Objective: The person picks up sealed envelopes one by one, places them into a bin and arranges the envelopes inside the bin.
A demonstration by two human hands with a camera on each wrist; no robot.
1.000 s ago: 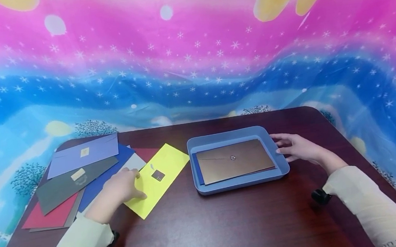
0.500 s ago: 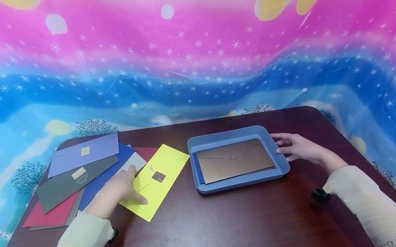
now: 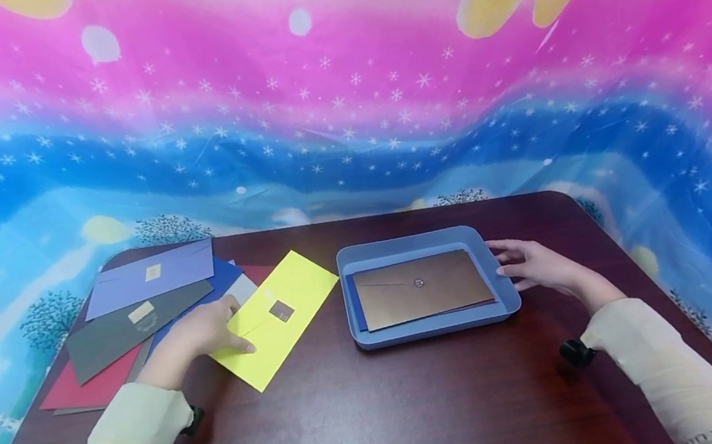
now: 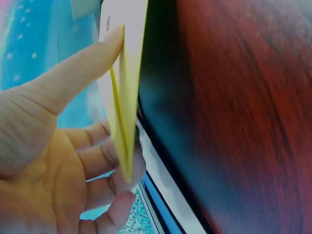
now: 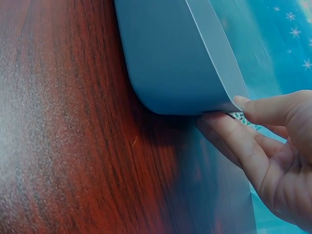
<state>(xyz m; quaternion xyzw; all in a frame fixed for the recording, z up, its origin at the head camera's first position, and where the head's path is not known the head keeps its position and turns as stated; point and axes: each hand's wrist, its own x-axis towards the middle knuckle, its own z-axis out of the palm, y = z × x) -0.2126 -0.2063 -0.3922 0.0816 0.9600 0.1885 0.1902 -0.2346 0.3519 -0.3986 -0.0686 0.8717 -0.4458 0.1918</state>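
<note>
My left hand pinches the lower left edge of a yellow envelope. In the left wrist view the thumb lies on the envelope's upper face and the fingers are behind it, with the envelope raised off the table. On the right, my right hand holds the right side of a blue-grey tray. The right wrist view has the thumb at the tray's rim and the fingers against its outer wall. Inside the tray a brown envelope lies on top of a blue one and others barely showing.
A loose pile of envelopes spreads over the left of the dark wooden table. Lilac, dark grey, blue and red ones overlap there. A patterned cloth hangs behind the table.
My left hand has drawn slightly back to the left with the yellow envelope, whose far corner now sits a bit higher in view. The right hand and tray have stayed put.
</note>
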